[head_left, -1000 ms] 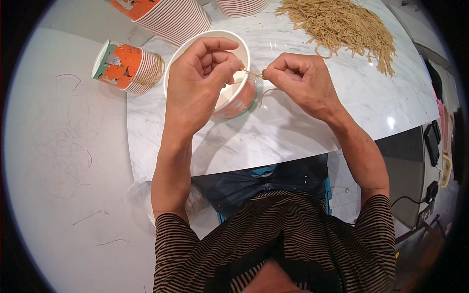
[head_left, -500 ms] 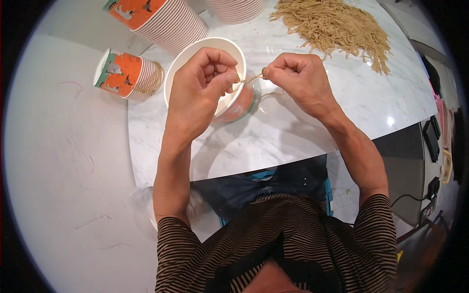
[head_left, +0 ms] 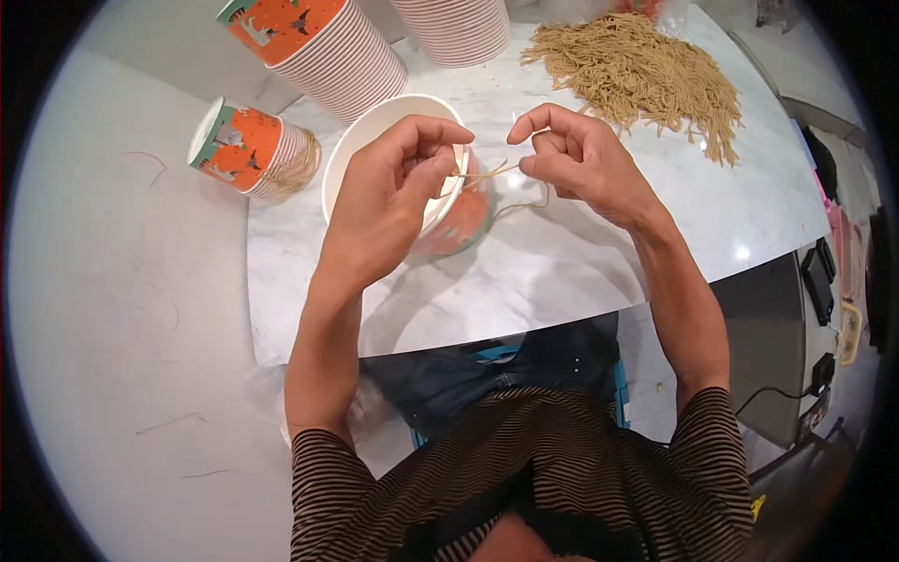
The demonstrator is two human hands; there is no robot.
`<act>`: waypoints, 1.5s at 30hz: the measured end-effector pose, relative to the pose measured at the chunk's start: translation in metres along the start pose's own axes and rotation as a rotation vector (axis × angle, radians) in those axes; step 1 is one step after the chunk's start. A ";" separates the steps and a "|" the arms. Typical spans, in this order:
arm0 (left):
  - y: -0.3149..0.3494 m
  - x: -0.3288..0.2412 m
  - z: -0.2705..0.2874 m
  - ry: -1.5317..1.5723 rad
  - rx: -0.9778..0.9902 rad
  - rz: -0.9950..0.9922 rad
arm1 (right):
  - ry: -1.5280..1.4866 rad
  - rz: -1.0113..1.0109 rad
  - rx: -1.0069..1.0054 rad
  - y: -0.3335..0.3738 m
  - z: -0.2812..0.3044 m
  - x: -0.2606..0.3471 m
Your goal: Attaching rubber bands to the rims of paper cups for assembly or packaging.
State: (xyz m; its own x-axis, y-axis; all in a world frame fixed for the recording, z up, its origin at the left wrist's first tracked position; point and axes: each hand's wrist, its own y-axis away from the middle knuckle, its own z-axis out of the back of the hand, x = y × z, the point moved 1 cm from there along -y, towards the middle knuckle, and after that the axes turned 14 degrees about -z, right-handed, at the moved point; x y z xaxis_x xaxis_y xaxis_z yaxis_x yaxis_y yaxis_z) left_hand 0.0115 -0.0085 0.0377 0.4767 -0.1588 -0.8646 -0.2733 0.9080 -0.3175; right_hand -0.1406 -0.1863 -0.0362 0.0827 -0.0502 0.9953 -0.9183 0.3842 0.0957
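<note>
My left hand is closed, thumb and forefinger pinching a thin tan cord over the rim of a white-lined paper bucket. The cord looks looped or knotted between my hands. To its right my right hand has its forefinger raised away from the thumb, the other fingers curled. One cord end reaches the right thumb tip. A longer strand of the cord hangs in a bend below that hand, over the table. The bucket's orange and green outside shows beneath my left hand.
A stack of orange printed paper buckets stands behind, another stack beside it. At left lies a smaller stack of printed cups with tan cord around it. A heap of tan cords covers the back right of the marble table.
My right forefinger has lifted off the thumb, where both were pinching the cord. My left hand keeps its pinch. The whole view has shifted slightly.
</note>
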 end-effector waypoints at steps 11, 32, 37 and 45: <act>0.011 -0.004 -0.018 -0.462 0.085 -0.247 | 0.017 0.086 -0.069 0.017 -0.007 0.024; 0.020 -0.003 -0.029 -0.469 -0.070 -0.448 | 0.691 0.466 -0.352 0.051 -0.022 0.054; 0.027 -0.006 -0.029 -0.596 -0.112 -0.516 | 0.736 0.513 -0.414 0.063 -0.027 0.060; 0.037 0.001 -0.025 -0.697 -0.190 -0.544 | 0.591 0.634 -0.574 0.087 -0.015 0.062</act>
State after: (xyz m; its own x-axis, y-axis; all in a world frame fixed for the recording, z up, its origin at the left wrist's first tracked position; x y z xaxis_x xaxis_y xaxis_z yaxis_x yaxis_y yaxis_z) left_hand -0.0195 0.0154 0.0154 0.9614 -0.2204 -0.1644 0.0335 0.6872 -0.7257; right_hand -0.2090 -0.1420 0.0345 -0.0324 0.7146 0.6988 -0.5493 0.5714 -0.6097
